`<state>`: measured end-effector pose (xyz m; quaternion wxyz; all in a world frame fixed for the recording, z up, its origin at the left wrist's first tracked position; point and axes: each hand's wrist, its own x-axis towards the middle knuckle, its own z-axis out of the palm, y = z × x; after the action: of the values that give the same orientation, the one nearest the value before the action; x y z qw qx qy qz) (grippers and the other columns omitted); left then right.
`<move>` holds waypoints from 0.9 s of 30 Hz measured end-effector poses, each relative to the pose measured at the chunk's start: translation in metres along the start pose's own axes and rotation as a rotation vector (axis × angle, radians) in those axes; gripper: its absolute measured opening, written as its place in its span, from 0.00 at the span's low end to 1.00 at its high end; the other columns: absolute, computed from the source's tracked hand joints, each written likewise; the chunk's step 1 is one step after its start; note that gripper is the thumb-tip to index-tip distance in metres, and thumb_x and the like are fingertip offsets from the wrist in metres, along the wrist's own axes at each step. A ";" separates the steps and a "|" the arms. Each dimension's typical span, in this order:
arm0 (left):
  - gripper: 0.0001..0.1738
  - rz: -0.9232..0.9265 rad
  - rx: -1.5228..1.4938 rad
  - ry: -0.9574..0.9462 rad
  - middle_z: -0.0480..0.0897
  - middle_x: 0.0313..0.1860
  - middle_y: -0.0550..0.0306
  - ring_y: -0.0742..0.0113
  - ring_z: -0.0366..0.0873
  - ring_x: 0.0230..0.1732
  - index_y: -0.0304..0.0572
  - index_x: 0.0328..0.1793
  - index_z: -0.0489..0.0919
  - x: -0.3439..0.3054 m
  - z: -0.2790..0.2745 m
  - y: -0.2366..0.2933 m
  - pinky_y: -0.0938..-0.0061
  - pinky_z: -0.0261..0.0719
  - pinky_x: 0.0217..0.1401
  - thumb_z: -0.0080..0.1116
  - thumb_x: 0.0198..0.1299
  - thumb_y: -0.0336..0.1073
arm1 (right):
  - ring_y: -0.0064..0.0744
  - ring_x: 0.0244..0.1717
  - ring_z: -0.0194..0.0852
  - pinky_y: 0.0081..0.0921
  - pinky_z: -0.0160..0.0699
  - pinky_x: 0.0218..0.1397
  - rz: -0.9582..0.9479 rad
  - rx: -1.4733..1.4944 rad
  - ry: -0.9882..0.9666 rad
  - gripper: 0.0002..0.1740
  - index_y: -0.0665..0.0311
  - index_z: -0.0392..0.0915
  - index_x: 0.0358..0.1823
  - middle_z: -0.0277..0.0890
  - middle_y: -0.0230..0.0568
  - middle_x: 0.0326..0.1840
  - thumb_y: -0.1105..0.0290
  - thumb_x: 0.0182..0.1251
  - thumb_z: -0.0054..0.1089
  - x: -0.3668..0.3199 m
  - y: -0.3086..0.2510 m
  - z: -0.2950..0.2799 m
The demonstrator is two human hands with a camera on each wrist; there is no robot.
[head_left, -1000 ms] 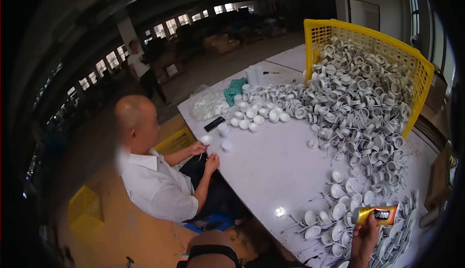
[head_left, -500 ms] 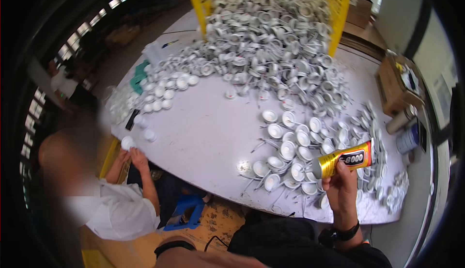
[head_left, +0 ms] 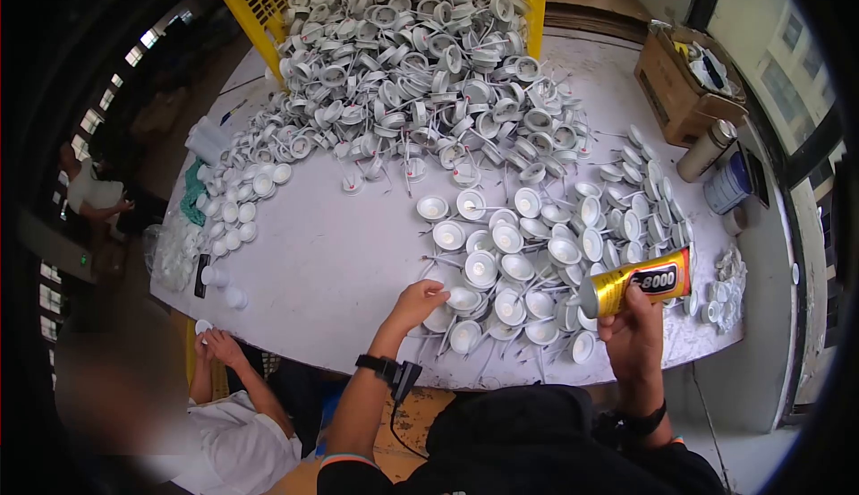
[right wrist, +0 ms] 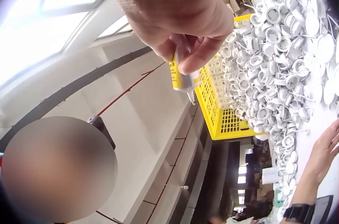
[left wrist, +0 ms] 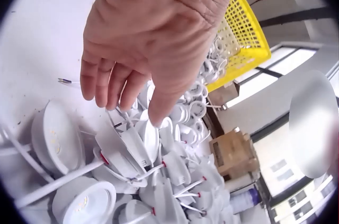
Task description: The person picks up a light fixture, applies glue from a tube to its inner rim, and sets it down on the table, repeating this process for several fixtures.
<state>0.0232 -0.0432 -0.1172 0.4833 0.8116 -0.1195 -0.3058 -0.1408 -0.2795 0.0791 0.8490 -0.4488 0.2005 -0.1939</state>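
My right hand (head_left: pixel 635 338) grips a yellow glue tube (head_left: pixel 637 284) with a black label, held above the right side of the white lamp pieces. In the right wrist view the tube (right wrist: pixel 183 76) shows a pale nozzle at its lower end. My left hand (head_left: pixel 414 305) is at the near-left edge of the round white lamp pieces (head_left: pixel 480 268), which have wires. Seen from the left wrist, the hand (left wrist: pixel 143 44) has relaxed fingers just above the pieces (left wrist: pixel 58 139) and holds nothing; whether a fingertip touches one, I cannot tell.
A large heap of lamp pieces (head_left: pixel 403 74) spills from a yellow basket (head_left: pixel 259 3) at the back. On the right stand a cardboard box (head_left: pixel 680 92), a flask (head_left: pixel 707 150) and a blue-white can (head_left: pixel 729 183). A seated person's hands (head_left: pixel 217 347) are at the left table edge.
The head view has swung right and down towards the near pieces. My left hand has come into view beside them. The tube is still in my right hand.
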 end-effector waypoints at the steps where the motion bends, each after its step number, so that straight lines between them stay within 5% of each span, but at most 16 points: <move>1: 0.21 -0.004 -0.004 -0.007 0.76 0.37 0.51 0.65 0.73 0.37 0.31 0.41 0.73 0.011 0.005 -0.006 0.74 0.71 0.38 0.55 0.47 0.42 | 0.20 0.19 0.63 0.14 0.61 0.16 0.003 -0.004 0.007 0.14 0.61 0.62 0.41 0.67 0.33 0.26 0.65 0.55 0.49 0.003 0.000 0.002; 4: 0.21 0.012 0.239 -0.125 0.77 0.37 0.47 0.59 0.74 0.38 0.33 0.41 0.73 0.044 0.013 -0.006 0.72 0.71 0.41 0.59 0.43 0.41 | 0.24 0.19 0.66 0.17 0.66 0.17 0.015 0.038 0.049 0.13 0.68 0.64 0.37 0.68 0.38 0.25 0.67 0.53 0.50 0.014 0.002 0.007; 6: 0.19 -0.077 0.478 -0.366 0.77 0.36 0.48 0.58 0.75 0.38 0.38 0.40 0.75 0.063 0.015 -0.003 0.72 0.71 0.41 0.59 0.40 0.38 | 0.24 0.19 0.66 0.18 0.66 0.17 0.024 0.037 0.090 0.13 0.68 0.64 0.36 0.69 0.38 0.25 0.68 0.53 0.51 0.022 0.005 0.009; 9: 0.15 -0.040 0.619 -0.406 0.78 0.33 0.49 0.58 0.75 0.37 0.39 0.36 0.76 0.074 0.019 -0.004 0.72 0.71 0.40 0.58 0.38 0.36 | 0.24 0.19 0.67 0.18 0.67 0.17 0.031 0.030 0.102 0.13 0.68 0.65 0.36 0.68 0.37 0.25 0.68 0.52 0.52 0.032 0.004 0.008; 13: 0.13 -0.057 0.633 -0.495 0.78 0.33 0.50 0.58 0.75 0.37 0.38 0.33 0.76 0.071 0.013 0.007 0.71 0.71 0.41 0.56 0.38 0.33 | 0.25 0.18 0.67 0.18 0.68 0.18 0.053 0.042 0.136 0.14 0.68 0.65 0.36 0.68 0.37 0.25 0.67 0.52 0.53 0.039 0.006 0.007; 19: 0.12 -0.368 0.393 -0.452 0.76 0.22 0.52 0.69 0.74 0.17 0.31 0.32 0.75 0.051 -0.008 0.025 0.78 0.74 0.21 0.53 0.41 0.33 | 0.25 0.20 0.68 0.18 0.67 0.18 0.086 0.060 0.061 0.13 0.67 0.66 0.35 0.69 0.37 0.26 0.67 0.52 0.53 0.036 0.010 0.006; 27: 0.10 -0.280 0.311 -0.376 0.75 0.18 0.53 0.68 0.73 0.14 0.32 0.28 0.74 0.031 -0.013 0.005 0.77 0.72 0.16 0.51 0.41 0.33 | 0.26 0.19 0.68 0.19 0.67 0.17 0.038 0.092 0.014 0.12 0.68 0.66 0.35 0.69 0.39 0.26 0.69 0.52 0.53 0.014 0.002 0.006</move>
<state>0.0566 -0.0518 -0.1198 0.2751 0.8136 -0.1393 -0.4929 -0.1256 -0.2812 0.0780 0.8708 -0.4041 0.2058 -0.1899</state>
